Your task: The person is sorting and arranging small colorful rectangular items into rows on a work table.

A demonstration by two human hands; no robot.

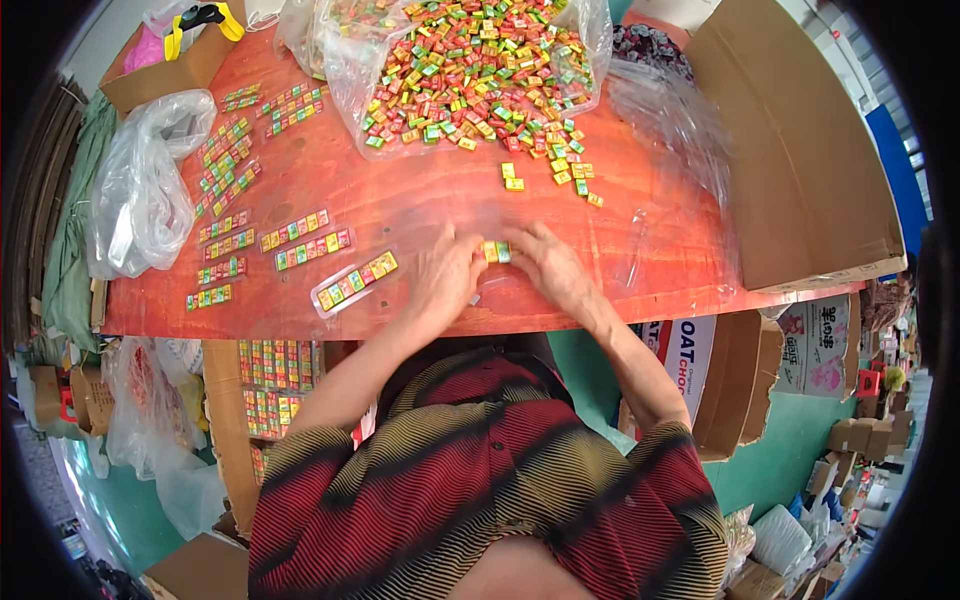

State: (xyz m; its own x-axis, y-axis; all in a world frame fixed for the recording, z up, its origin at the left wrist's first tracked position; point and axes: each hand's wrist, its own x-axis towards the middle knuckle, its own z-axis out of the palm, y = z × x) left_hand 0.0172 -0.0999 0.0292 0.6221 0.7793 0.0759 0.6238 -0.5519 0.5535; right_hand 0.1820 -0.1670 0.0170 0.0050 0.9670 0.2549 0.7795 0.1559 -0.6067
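Observation:
My left hand [446,272] and my right hand [553,268] meet near the table's front edge. Between their closed fingertips is a short row of small coloured boxes [497,251], yellow and green, pressed from both ends. The fingers hide part of the row. Left of my left hand lies a clear tray [357,284] filled with a line of similar boxes. Two more filled rows [313,250] rest beyond it. A few loose yellow boxes [513,184] lie past my right hand.
A big heap of loose small boxes [480,75] spills from a clear plastic bag at the far side. Packed rows [225,165] cover the table's left. A crumpled plastic bag [145,190] lies at the left edge. A tall cardboard box [800,150] stands at the right.

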